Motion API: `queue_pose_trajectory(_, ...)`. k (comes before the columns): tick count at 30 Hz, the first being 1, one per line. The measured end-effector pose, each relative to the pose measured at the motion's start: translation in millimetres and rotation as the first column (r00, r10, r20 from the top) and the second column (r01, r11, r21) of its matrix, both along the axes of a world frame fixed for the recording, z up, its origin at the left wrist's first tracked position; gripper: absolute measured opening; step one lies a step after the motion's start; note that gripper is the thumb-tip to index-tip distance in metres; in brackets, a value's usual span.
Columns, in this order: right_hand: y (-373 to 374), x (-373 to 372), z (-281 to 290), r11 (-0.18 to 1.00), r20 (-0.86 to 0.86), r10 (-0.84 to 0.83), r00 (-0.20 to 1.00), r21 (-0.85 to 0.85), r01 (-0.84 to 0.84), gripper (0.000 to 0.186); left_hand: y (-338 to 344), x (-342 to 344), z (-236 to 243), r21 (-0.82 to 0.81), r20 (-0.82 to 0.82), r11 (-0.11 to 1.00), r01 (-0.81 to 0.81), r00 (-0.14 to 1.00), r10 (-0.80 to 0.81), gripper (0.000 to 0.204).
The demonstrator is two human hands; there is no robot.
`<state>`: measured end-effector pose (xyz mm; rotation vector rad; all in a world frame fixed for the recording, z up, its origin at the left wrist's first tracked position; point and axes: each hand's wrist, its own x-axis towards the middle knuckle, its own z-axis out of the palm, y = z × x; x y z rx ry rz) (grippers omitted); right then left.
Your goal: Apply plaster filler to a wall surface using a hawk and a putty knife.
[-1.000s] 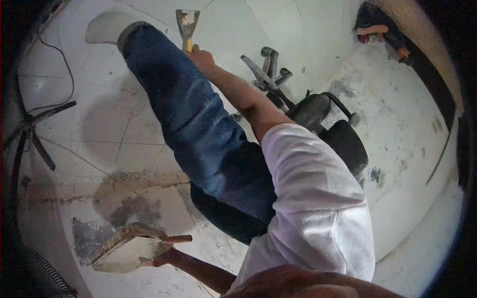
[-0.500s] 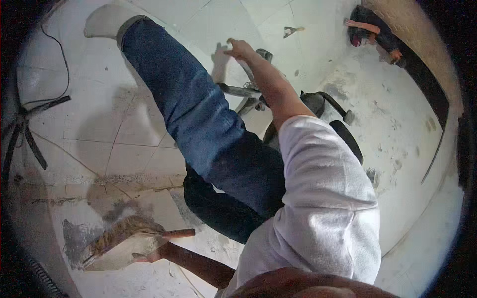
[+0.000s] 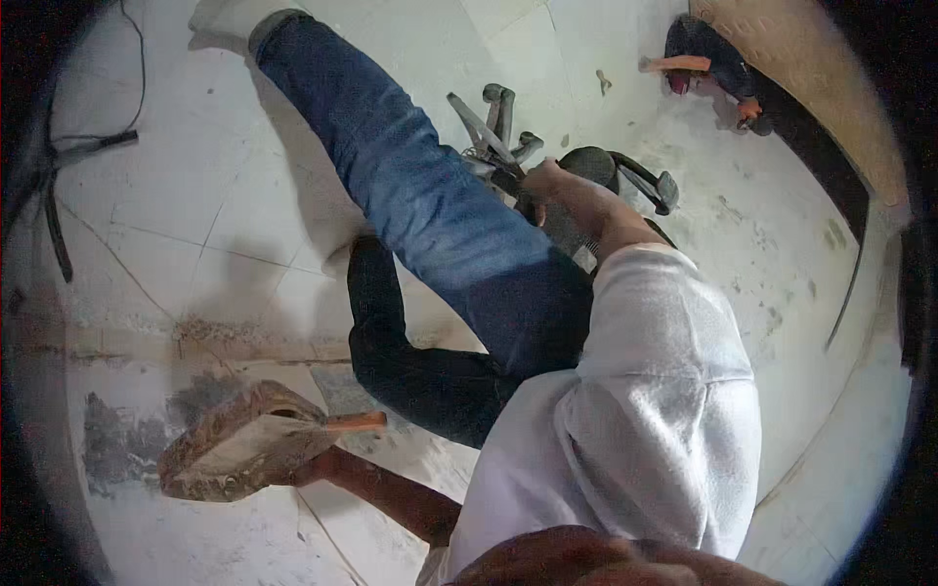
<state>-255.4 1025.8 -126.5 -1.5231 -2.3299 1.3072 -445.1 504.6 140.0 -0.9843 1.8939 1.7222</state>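
Observation:
At the lower left, my left hand point(image 3: 311, 467) grips the edge of a worn, mud-smeared shallow pan point(image 3: 220, 469); its fingers are mostly hidden by the pan. A tool with a reddish-brown handle point(image 3: 357, 421) rests in the pan, the handle sticking out over its right side. My right hand point(image 3: 547, 181) is closed at the dark office chair point(image 3: 589, 168), fingers curled round a part I cannot make out. The chair's grey legged base point(image 3: 493, 132) shows just beyond that hand. My jeans-clad leg point(image 3: 410, 186) stretches across the middle.
A small scraper-like tool point(image 3: 603, 81) lies on the tiled floor point(image 3: 244, 220). At the upper right another person point(image 3: 708, 63) is low by a dark skirting along the wall. A black stand leg and cable point(image 3: 103, 142) are at the left. Grey patches stain the floor.
My right hand has drawn back from its outstretched reach to the chair and curled closed. The chair base has shifted. The pan has tilted and moved slightly up in view, still in my left hand.

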Motion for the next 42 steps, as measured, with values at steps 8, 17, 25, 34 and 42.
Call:
queue_pose_trajectory(8,-93,94,106,0.950,0.140,0.154,0.978,-0.294,-0.108,0.033,-53,30,-11,0.055,0.044,0.998,0.010,0.999,-0.012,0.069)
queue_pose_trajectory(17,-180,166,214,0.704,0.229,0.432,0.873,-0.690,-0.167,0.035,-35,93,-28,-0.101,-0.308,0.954,0.281,0.903,-0.299,0.079)
queue_pose_trajectory(25,-217,241,205,0.361,0.167,0.731,0.661,-0.918,-0.167,0.038,-82,108,-54,0.409,-0.157,0.838,-0.360,0.877,0.454,0.074)
queue_pose_trajectory(34,-155,320,130,0.185,0.121,0.944,0.308,-0.965,-0.186,0.042,-153,136,-25,0.717,-0.171,0.610,-0.337,0.763,0.623,0.051)
queue_pose_trajectory(42,-142,286,176,0.924,0.063,0.371,0.927,-0.124,-0.361,0.027,-193,312,11,0.934,-0.073,0.275,-0.229,0.630,0.774,0.058)
